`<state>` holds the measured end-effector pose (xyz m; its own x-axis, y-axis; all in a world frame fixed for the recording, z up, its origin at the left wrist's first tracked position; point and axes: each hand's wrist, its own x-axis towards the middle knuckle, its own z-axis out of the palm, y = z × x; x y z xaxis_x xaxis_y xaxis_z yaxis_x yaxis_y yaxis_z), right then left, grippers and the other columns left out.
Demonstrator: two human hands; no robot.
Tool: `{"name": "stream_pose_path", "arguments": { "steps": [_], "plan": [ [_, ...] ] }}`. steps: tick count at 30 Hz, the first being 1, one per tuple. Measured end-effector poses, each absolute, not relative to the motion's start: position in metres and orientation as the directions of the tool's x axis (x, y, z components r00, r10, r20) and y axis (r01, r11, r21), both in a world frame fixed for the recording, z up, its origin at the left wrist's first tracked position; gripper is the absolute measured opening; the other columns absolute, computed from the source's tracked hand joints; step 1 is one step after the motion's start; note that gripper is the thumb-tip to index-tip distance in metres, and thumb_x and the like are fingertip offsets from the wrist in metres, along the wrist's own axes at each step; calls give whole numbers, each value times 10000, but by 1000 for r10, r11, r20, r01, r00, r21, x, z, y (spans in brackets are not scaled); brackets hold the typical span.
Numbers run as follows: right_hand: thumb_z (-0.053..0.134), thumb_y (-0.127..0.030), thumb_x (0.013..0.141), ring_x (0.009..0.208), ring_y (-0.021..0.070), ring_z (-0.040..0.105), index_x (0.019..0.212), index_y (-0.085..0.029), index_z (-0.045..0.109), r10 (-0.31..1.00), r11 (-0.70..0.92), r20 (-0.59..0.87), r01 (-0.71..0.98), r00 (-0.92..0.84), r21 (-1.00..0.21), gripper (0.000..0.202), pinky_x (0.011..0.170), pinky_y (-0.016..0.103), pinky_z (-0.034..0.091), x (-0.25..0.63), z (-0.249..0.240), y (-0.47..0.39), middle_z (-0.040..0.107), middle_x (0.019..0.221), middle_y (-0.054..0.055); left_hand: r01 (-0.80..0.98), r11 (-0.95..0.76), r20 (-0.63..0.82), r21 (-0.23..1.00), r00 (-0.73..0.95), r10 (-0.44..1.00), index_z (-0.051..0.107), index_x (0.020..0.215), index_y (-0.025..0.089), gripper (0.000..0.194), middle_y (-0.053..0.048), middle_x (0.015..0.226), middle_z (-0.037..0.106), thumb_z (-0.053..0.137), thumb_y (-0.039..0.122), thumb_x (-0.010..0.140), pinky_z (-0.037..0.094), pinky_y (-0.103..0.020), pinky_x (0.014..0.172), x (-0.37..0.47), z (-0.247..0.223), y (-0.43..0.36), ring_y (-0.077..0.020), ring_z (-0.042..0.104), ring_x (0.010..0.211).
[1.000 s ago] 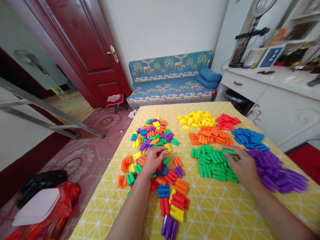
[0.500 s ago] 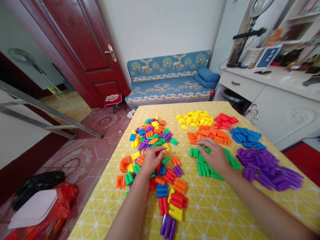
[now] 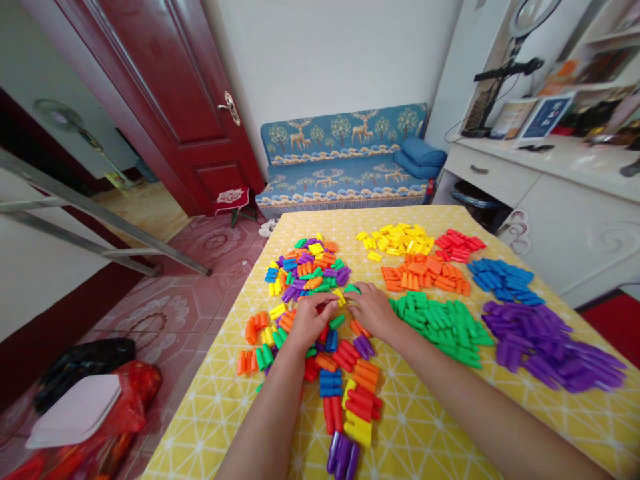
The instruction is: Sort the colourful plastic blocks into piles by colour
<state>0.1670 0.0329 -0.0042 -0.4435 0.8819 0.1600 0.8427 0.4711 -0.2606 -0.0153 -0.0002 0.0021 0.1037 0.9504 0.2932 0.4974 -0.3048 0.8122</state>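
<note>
My left hand [image 3: 313, 319] is over the mixed heap of coloured plastic pieces [image 3: 305, 267], its thumb and forefinger drawn together beside a yellow piece [image 3: 339, 297]. Whether it grips anything is too small to tell. My right hand [image 3: 371, 308] is just right of it, fingers bent at a green piece [image 3: 352, 289] by the heap's edge. On the right lie single-colour piles: green [image 3: 440, 327], orange [image 3: 425, 273], yellow [image 3: 397, 239], red [image 3: 457, 245], blue [image 3: 503, 280] and purple [image 3: 550, 347].
The pieces lie on a table with a yellow patterned cloth [image 3: 430, 427]. Behind it stands a blue sofa [image 3: 345, 173]. A white cabinet [image 3: 575, 207] is at the right, a red door [image 3: 175, 87] at the left, and bags [image 3: 135, 393] lie on the floor.
My right hand has moved left from the green pile to the mixed heap, close to my left hand. My left hand has stayed over the heap. The view has shifted slightly.
</note>
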Motion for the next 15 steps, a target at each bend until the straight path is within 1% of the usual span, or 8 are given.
{"name": "stream_pose_path", "arguments": {
  "steps": [2,4,6,9,10,12,15],
  "plan": [
    [585,-247,852,1088,235,524,1118,-246,648,886,464,176,825,-430,-323,273,931,349,414,171,-1,26,588,1143,91,501,-304,292,811,104,951,731,932,177,182,-33,872,750,586,254,853,532,-252,721,-15,2,0,-164,683,773],
    [574,-234,852,1044,212,554,1094,-225,615,895,446,222,801,-387,-399,245,899,319,422,175,4,20,603,1087,75,505,-300,290,809,100,952,731,932,177,182,-30,863,750,585,252,853,527,-246,708,-15,2,0,-161,682,764],
    [541,-227,865,948,196,596,1050,-215,572,908,415,263,781,-325,-466,188,826,299,440,182,12,15,630,1005,51,511,-299,293,806,94,951,731,934,176,184,-30,860,750,581,250,856,523,-246,711,-15,2,0,-161,683,766],
    [495,-278,897,788,194,632,1006,-219,522,934,336,298,775,-198,-536,126,700,293,445,202,22,9,658,880,22,520,-301,297,800,92,950,731,932,174,187,-34,865,751,580,253,855,522,-249,718,-16,2,0,-165,687,778],
    [492,-305,902,774,199,640,1016,-219,513,938,309,312,776,-153,-550,144,682,295,445,212,24,8,667,874,23,522,-301,298,798,92,950,732,930,174,187,-35,867,752,581,255,854,522,-249,718,-16,1,0,-166,687,779],
    [501,-354,900,829,219,654,1059,-218,511,931,281,354,786,-85,-550,210,694,307,454,234,25,7,686,929,41,522,-299,296,799,93,951,732,932,176,190,-37,869,753,583,263,851,523,-246,715,-16,1,0,-164,687,776],
    [514,-386,891,915,241,653,1075,-216,554,913,274,404,824,-61,-495,254,755,335,464,266,20,8,697,996,54,522,-303,299,797,94,950,731,930,178,194,-36,870,753,583,275,851,527,-246,718,-16,0,1,-162,685,775]
  ]
}}
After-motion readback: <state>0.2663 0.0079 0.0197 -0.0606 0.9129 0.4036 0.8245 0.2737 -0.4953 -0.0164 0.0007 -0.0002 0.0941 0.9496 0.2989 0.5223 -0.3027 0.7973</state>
